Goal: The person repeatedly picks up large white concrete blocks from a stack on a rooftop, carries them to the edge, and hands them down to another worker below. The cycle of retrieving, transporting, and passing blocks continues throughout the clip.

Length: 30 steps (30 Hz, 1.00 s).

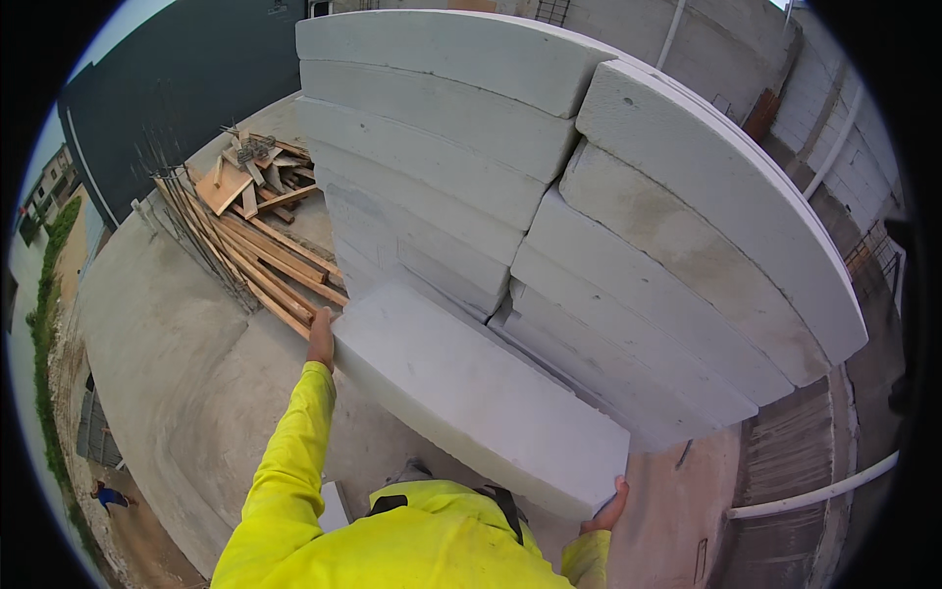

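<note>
A long white foam-like block (481, 393) is held in front of my body, slanting down from left to right. My left hand (321, 339) grips its left end, with the fingers partly hidden. At the lower right end my right hand (608, 507) presses against the corner, its fingertips up along the end face. Right behind the held block rises a tall stack of similar white blocks (432, 162), laid in two columns with a dark gap between them. Whether the held block touches the stack, I cannot tell.
Wooden planks and scraps (280, 245) lie left of the stack, beside upright thin steel bars (186, 236). A dark wall (196, 88) stands beyond. On the right a white pipe (814, 496) crosses near a reddish floor strip (677, 501). A distant person (110, 496) shows at lower left.
</note>
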Motion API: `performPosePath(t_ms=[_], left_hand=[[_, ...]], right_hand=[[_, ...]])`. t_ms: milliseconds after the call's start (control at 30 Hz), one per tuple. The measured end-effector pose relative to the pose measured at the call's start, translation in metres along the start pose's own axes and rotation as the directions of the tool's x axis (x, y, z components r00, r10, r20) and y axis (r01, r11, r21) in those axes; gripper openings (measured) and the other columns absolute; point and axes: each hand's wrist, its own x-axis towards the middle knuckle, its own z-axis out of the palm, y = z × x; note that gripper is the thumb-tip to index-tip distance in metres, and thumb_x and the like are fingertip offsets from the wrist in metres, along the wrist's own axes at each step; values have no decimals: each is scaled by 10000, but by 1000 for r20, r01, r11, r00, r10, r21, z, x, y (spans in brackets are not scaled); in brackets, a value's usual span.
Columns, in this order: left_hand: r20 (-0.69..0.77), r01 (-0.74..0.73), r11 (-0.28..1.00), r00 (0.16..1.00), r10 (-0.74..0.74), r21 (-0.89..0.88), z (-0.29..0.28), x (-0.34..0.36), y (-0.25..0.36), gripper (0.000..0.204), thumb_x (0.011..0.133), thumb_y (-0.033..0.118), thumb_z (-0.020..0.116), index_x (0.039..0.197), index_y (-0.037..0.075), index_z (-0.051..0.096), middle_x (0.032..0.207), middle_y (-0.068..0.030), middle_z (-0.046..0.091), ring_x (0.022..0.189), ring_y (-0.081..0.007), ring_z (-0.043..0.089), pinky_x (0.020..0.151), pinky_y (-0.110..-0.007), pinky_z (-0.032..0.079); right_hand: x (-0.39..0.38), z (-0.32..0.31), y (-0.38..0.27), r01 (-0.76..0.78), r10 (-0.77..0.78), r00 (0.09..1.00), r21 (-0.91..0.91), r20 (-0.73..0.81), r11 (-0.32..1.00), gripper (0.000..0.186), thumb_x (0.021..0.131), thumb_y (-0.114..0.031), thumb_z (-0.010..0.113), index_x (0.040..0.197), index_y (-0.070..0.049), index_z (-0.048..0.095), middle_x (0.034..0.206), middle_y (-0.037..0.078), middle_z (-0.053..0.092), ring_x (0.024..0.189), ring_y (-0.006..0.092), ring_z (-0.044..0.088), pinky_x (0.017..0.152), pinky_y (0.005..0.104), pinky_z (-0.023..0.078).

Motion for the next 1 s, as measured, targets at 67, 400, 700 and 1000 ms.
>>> performPosePath(t_ms=[67, 400, 700, 1000], left_hand=[[-35, 6, 999, 999, -5, 36, 6, 26, -4, 664, 924, 531, 425, 1230, -27, 614, 1175, -156, 651, 1096, -237, 554, 1009, -317, 373], [-275, -254, 932, 944, 181, -258, 21, 90, -40, 694, 970, 503, 283, 1249, -40, 613, 1216, -155, 628, 1111, -250, 562, 984, -321, 428], [-40, 77, 780, 991, -130, -621, 42, 146, -28, 825, 936, 595, 225, 1385, -63, 436, 1374, -224, 505, 1268, -347, 481, 1065, -457, 371], [-77, 56, 951, 994, -83, -305, 19, 163, -44, 608, 954, 515, 307, 1162, 12, 577, 1173, -130, 621, 1086, -282, 591, 916, -437, 467]], right_hand=[[7, 14, 7, -20, 20, 999, -16, -28, 1000, 542, 849, -398, 596, 1234, -18, 555, 1181, 104, 610, 1077, 270, 589, 914, 388, 463], [41, 33, 63, 28, -27, 998, 12, -54, 1000, 581, 985, -512, 452, 1298, -29, 532, 1229, 91, 604, 1102, 247, 588, 964, 363, 463], [91, 75, 91, 41, -42, 999, -88, -4, 995, 551, 976, -486, 497, 1269, -22, 546, 1164, 98, 626, 1060, 209, 602, 940, 339, 474], [93, 67, 92, 14, -17, 1000, -106, -26, 994, 571, 942, -467, 541, 1236, 22, 576, 1128, 116, 649, 1010, 203, 623, 907, 329, 482]])
